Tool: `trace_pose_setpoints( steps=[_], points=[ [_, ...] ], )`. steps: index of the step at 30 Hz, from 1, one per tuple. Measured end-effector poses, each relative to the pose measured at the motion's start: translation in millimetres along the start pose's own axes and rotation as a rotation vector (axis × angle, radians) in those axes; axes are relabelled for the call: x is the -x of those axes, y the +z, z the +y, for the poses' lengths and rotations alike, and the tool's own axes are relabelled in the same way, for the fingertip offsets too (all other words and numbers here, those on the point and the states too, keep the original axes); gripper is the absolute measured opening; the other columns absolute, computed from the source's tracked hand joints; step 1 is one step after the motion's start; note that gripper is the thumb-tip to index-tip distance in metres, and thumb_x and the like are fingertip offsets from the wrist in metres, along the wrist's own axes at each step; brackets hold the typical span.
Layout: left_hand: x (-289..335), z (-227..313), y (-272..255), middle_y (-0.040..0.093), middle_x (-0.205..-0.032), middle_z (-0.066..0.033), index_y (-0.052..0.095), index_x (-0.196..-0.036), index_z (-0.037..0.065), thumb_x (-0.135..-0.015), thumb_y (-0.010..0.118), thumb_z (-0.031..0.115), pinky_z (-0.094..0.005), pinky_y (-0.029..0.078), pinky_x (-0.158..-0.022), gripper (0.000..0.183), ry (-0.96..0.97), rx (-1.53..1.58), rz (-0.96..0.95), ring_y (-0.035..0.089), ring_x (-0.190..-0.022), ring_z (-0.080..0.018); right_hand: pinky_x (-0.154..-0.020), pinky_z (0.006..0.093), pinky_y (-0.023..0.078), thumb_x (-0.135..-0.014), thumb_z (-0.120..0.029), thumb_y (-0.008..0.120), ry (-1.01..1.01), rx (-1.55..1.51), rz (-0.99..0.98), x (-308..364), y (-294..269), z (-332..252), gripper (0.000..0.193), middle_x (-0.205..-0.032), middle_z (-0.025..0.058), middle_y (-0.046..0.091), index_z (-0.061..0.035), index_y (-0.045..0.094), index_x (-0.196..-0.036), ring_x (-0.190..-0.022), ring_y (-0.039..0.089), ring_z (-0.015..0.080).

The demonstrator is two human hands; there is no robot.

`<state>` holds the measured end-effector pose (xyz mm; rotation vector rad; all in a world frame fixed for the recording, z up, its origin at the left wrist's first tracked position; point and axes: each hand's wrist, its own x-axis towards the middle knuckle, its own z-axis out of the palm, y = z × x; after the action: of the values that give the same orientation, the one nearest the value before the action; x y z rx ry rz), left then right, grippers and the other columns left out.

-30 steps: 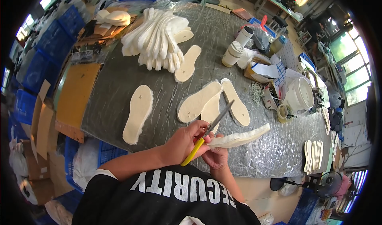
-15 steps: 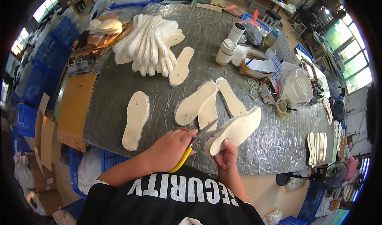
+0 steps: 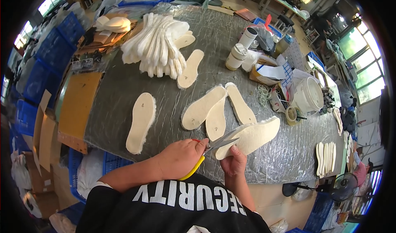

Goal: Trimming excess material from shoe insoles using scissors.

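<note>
Cream insole above table, pinched in R hand; L hand grips yellow-handled scissors, blades at insole's near end. Prob. trimming; next snip needs steady hold.

One left hand and one right hand were counted, with one pair of scissors and one held insole. Five more insoles lay outside one heap, its layers too overlapped to count. Nearby stood two white cups, one bucket and one fan.
</note>
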<state>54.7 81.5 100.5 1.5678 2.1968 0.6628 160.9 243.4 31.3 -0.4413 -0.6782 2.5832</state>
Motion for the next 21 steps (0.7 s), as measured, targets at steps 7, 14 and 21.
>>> trace_pose_setpoints(
  steps=[7,14,21],
  points=[
    [0,-1,1,0.057,-0.093,-0.0216,0.04,-0.116,-0.012,-0.084,0.052,0.014,-0.0382,0.047,-0.075,0.043,-0.022,0.009,-0.058,0.057,-0.086,-0.0326,-0.092,0.0425,0.041,-0.073,0.0,0.063,-0.006,0.014,-0.005,0,1,0,0.055,-0.113,0.0089,0.052,-0.0084,0.041,-0.122,-0.105,0.051,0.0256],
    [0,-4,4,0.058,-0.086,-0.0234,0.04,-0.114,-0.015,-0.084,0.046,0.012,-0.0386,0.049,-0.068,0.041,0.01,0.024,-0.047,0.06,-0.078,-0.0336,-0.094,0.0426,0.04,-0.073,0.001,0.062,-0.035,0.036,0.012,2,9,0,0.052,-0.111,0.0095,0.053,-0.0052,0.041,-0.121,-0.105,0.052,0.0261],
    [0,-5,7,0.06,-0.079,-0.0236,0.041,-0.113,-0.016,-0.082,0.043,0.01,-0.0387,0.05,-0.062,0.04,0.015,0.025,-0.076,0.061,-0.068,-0.0335,-0.095,0.0422,0.04,-0.074,0.004,0.059,-0.036,0.048,0.041,4,10,0,0.052,-0.112,0.0089,0.053,-0.0062,0.042,-0.121,-0.105,0.052,0.0253]
  ],
)
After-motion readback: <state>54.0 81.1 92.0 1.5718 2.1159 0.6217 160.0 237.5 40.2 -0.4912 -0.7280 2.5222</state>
